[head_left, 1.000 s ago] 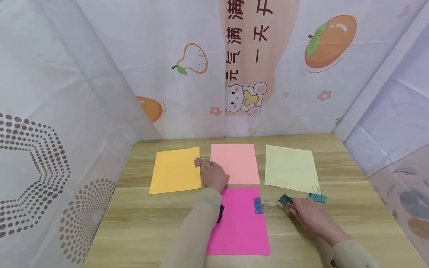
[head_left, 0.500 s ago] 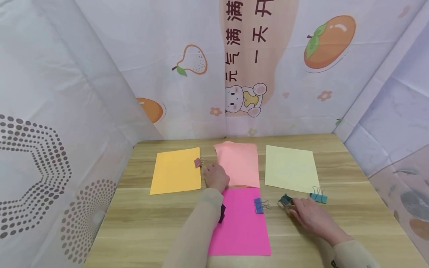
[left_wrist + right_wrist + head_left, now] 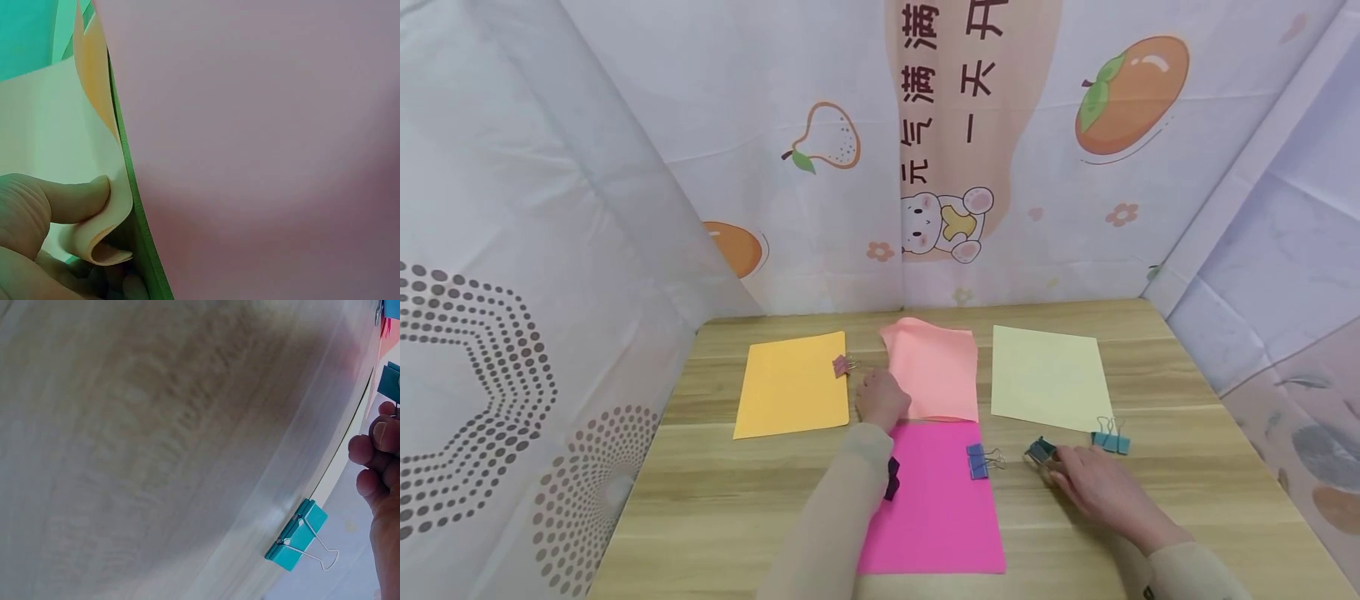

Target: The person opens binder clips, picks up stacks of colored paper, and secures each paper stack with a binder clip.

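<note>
My left hand (image 3: 882,400) grips the left edge of a salmon-pink sheet of paper (image 3: 936,371). In the left wrist view the thumb (image 3: 81,199) presses on the paper (image 3: 37,125), and its edge rolls over the curled fingers. The sheet's far left corner stands raised. On the right, my right hand (image 3: 1097,483) pinches a dark teal binder clip (image 3: 1041,450) by its wire handles, low over the table. A lighter teal binder clip (image 3: 1111,442) rests just beyond that hand, and shows again as a teal clip (image 3: 297,534) in the right wrist view.
An orange sheet (image 3: 793,385) with a mauve binder clip (image 3: 842,365) at its edge lies left. A pale green sheet (image 3: 1048,375) lies right. A magenta sheet (image 3: 936,508) lies in front, with a blue binder clip (image 3: 977,461) and a black clip (image 3: 891,479) near its edges.
The pink sheet lay flat a second ago; its left edge has since lifted and curled, and the sheet shifted slightly. The left fingers have curled in. The right hand hardly moved.
</note>
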A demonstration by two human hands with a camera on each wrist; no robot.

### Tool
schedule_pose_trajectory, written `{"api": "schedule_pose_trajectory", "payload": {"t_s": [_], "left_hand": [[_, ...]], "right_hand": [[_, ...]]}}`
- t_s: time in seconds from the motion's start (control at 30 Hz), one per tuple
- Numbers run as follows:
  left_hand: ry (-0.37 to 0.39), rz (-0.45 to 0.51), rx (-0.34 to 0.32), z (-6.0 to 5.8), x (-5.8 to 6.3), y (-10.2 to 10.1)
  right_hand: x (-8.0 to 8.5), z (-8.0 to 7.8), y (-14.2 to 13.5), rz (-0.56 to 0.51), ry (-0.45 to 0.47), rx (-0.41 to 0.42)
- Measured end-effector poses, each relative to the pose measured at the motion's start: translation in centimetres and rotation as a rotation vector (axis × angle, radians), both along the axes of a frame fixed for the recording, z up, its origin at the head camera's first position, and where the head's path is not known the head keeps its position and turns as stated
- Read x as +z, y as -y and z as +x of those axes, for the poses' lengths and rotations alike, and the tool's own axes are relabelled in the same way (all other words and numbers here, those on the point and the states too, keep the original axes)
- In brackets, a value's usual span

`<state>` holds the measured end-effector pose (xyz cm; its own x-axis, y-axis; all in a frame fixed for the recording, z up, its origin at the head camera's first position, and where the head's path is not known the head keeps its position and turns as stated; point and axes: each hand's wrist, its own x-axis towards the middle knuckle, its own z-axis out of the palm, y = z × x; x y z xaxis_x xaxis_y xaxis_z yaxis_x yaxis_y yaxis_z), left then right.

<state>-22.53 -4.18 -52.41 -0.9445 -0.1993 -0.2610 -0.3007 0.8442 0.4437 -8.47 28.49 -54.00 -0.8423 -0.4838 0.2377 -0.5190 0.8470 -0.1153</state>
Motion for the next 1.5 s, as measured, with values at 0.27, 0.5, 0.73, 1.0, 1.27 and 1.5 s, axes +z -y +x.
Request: {"api": "schedule_pose_trajectory", "payload": {"t_s": [0.27, 0.5, 0.73, 1.0, 1.27, 1.5], "left_hand": [[0.009, 0.062, 0.027, 0.0, -0.2, 0.8], [0.023, 0.093, 0.028, 0.3, 0.5, 0.9], [0.032, 0.158, 0.026, 0.1, 0.5, 1.5], [0.034, 0.351, -0.069, -0.5, 0.7, 4.0], [0.022, 0.618, -0.031, -0.3, 0.1, 6.1], [-0.013, 0.650, -0.047, 0.2, 0.1, 7.1]], "right_hand": [[-0.2, 0.1, 0.0, -0.001, -0.043, 0.015], [-0.2, 0.2, 0.0, -0.004, -0.072, 0.031], [-0.1, 0.2, 0.0, -0.011, -0.088, 0.048], [-0.2, 0.2, -0.1, -0.014, -0.082, 0.045], [0.0, 0.0, 0.0, -0.003, -0.061, 0.035], [0.1, -0.1, 0.0, -0.005, -0.076, 0.057]]}}
